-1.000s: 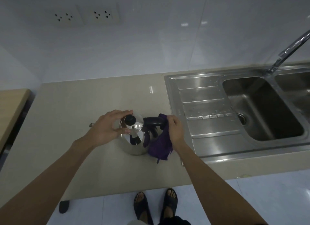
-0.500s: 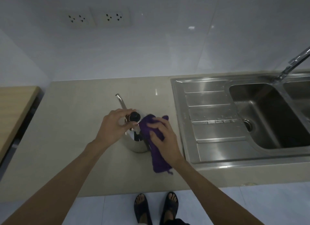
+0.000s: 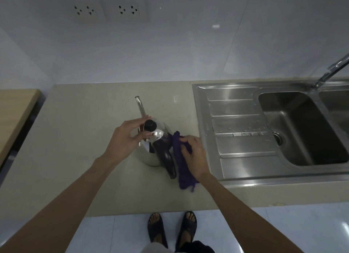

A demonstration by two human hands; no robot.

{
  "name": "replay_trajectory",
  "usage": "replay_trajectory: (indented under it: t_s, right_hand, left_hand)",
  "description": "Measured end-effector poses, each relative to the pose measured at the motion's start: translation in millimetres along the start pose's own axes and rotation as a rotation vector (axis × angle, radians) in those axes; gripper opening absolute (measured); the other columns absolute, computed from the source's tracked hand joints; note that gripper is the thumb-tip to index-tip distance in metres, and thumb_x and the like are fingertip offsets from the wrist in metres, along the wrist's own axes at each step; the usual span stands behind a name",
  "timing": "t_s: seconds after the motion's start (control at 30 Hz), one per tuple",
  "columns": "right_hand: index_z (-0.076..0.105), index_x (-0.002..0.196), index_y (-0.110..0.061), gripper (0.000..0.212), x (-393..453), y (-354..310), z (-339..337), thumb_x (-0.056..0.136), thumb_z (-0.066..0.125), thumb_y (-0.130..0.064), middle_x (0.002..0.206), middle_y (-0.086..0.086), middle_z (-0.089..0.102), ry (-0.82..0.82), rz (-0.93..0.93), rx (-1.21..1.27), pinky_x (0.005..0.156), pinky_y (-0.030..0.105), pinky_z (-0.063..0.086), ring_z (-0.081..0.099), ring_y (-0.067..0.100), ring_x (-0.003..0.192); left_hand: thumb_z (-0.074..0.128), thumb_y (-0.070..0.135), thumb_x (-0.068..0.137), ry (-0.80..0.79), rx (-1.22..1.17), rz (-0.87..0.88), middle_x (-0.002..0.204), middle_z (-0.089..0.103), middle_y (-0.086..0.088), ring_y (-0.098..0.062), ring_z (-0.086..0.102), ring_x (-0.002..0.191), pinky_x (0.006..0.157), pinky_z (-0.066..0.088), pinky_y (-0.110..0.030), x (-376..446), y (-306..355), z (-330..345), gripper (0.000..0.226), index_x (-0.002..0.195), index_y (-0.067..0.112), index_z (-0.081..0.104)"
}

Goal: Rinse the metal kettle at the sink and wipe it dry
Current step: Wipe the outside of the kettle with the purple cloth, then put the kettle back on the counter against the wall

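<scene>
The shiny metal kettle [image 3: 151, 156] stands on the beige counter [image 3: 75, 139], left of the sink. Its thin spout points away from me and its black handle points toward me. My left hand [image 3: 124, 139] rests on top of the kettle, fingers around the lid with its black knob [image 3: 150, 124]. My right hand [image 3: 192, 154] presses a purple cloth [image 3: 181, 164] against the kettle's right side, next to the handle. The cloth hangs down to the counter.
A stainless steel sink [image 3: 245, 135] with a ribbed drainboard and a deep basin lies to the right, its faucet [image 3: 332, 71] at the far right. A wooden surface [image 3: 13, 113] sits at the left edge. Wall sockets [image 3: 107, 10] are above. My sandaled feet show below.
The kettle has been turned, so its spout now points away and the handle toward me. My right hand with the cloth slid from the top down to the kettle's right side.
</scene>
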State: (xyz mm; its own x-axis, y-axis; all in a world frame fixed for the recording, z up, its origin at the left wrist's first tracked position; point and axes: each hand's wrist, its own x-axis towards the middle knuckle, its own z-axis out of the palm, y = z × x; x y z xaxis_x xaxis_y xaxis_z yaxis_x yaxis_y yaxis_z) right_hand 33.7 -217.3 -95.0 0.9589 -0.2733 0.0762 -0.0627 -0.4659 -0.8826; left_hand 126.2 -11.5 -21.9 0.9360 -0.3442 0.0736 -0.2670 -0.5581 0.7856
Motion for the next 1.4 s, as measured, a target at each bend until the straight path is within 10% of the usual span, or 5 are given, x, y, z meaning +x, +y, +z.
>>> replay_trajectory:
  t_s: [0.13, 0.3, 0.6, 0.97, 1.4]
  right_hand:
    - [0.064, 0.11, -0.013, 0.024, 10, 6, -43, 0.089, 0.06, -0.002, 0.112, -0.002, 0.057, 0.182, -0.091, -0.143, 0.084, -0.002, 0.035, 0.05, 0.0, 0.095]
    - [0.062, 0.118, -0.005, 0.026, 21, 51, -72, 0.094, 0.053, -0.003, 0.127, 0.014, 0.055, 0.109, 0.052, -0.391, 0.094, 0.031, 0.047, 0.056, 0.026, 0.108]
    - [0.014, 0.152, -0.013, 0.071, -3, 115, -75, 0.097, 0.021, -0.057, 0.162, 0.013, 0.009, -0.243, 0.019, -1.134, 0.12, 0.05, -0.003, 0.001, 0.032, 0.149]
    - [0.018, 0.151, -0.015, 0.065, 29, 88, -60, 0.099, 0.024, -0.053, 0.159, 0.009, 0.024, -0.236, 0.089, -0.487, 0.12, 0.039, 0.015, 0.017, 0.025, 0.148]
    - [0.054, 0.129, -0.011, 0.052, 116, -3, 24, 0.098, 0.038, -0.049, 0.129, 0.008, 0.057, -0.567, 0.699, 0.316, 0.088, 0.034, 0.047, 0.055, 0.022, 0.102]
  left_hand:
    - [0.057, 0.027, 0.095, 0.224, -0.05, 0.028, 0.132, 0.049, 0.034, 0.019, 0.043, 0.117, 0.1, 0.028, -0.001, -25, -4, 26, 0.041, 0.135, 0.028, 0.051]
    - [0.05, 0.045, 0.094, 0.339, -0.024, -0.037, 0.155, 0.021, 0.009, -0.009, 0.019, 0.145, 0.12, 0.019, -0.035, -48, -12, 73, 0.072, 0.153, 0.017, 0.021]
    - [0.064, 0.035, 0.089, 0.338, 0.04, -0.035, 0.164, 0.008, 0.003, -0.005, 0.005, 0.148, 0.121, 0.007, -0.021, -51, -8, 99, 0.086, 0.154, 0.02, 0.01]
    - [0.084, 0.042, 0.064, 0.376, -0.04, -0.322, 0.16, 0.01, -0.009, -0.024, 0.012, 0.146, 0.119, 0.015, -0.027, -79, 23, 139, 0.119, 0.152, 0.006, 0.01]
    - [0.076, 0.008, 0.075, 0.279, 0.001, -0.408, 0.115, 0.061, -0.013, -0.032, 0.061, 0.097, 0.087, 0.053, -0.048, -80, -5, 78, 0.068, 0.138, 0.018, 0.05]
